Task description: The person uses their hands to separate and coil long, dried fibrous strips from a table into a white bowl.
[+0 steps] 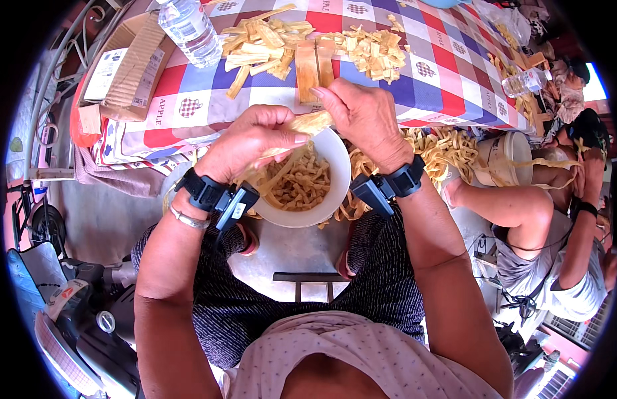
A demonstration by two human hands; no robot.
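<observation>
Over a white bucket [341, 174], my left hand [253, 139] grips a pale yellow fibrous strip [311, 122] between thumb and fingers. My right hand [365, 117] pinches the strip's other end. Many short dried pieces [303, 187] fill the bottom of the bucket. Just beyond my hands, two flat wooden slats [307, 70] lie side by side at the table's edge. A pile of longer flat strips [268, 45] is to their left, and a heap of short cut pieces [373, 52] to their right.
The table wears a checked cloth [428, 95] with apple prints. A water bottle [191, 35] and an opened cardboard box [126, 70] stand at left. Long curled strips [440, 149] lie on the floor beside a tipped pail [505, 159]. A co-worker's leg [508, 209] is at right, a scooter [84, 319] lower left.
</observation>
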